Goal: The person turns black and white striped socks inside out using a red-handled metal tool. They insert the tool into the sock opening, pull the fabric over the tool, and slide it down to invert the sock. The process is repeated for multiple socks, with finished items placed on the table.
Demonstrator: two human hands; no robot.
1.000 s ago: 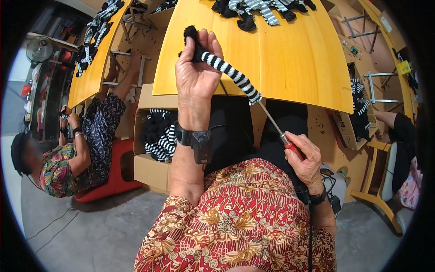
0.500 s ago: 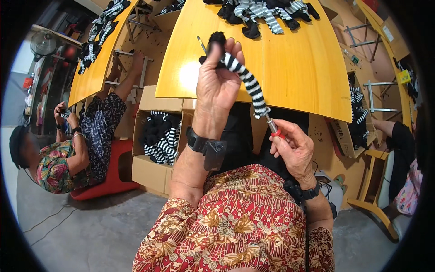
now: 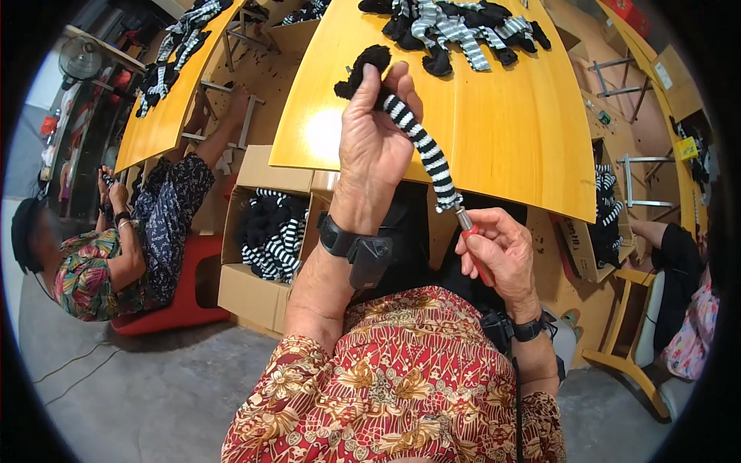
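A narrow black-and-white striped knitted tube (image 3: 424, 147) runs slantwise between my hands, over the near edge of the table. My left hand (image 3: 373, 150) is closed round its upper part, thumb pressed on the fuzzy black end (image 3: 369, 63). A small yellow bit shows by the left fingertips; I cannot tell what it is. In my right hand (image 3: 500, 251) is a red-handled tool (image 3: 485, 270) with a metal shaft, gripped between thumb and fingers. The shaft meets the tube's lower end; how far it reaches inside is hidden.
Similar striped and black knitted pieces lie piled on the yellow table (image 3: 509, 139). A cardboard box (image 3: 255, 297) of them stands at my left, another box (image 3: 575, 239) at my right. A co-worker (image 3: 96, 270) sits on a red chair (image 3: 166, 309) at the left.
The tool has turned in my right hand, so more of its red handle shows. A thin rod seen beside the black end is now mostly out of sight. The tube hangs a little straighter.
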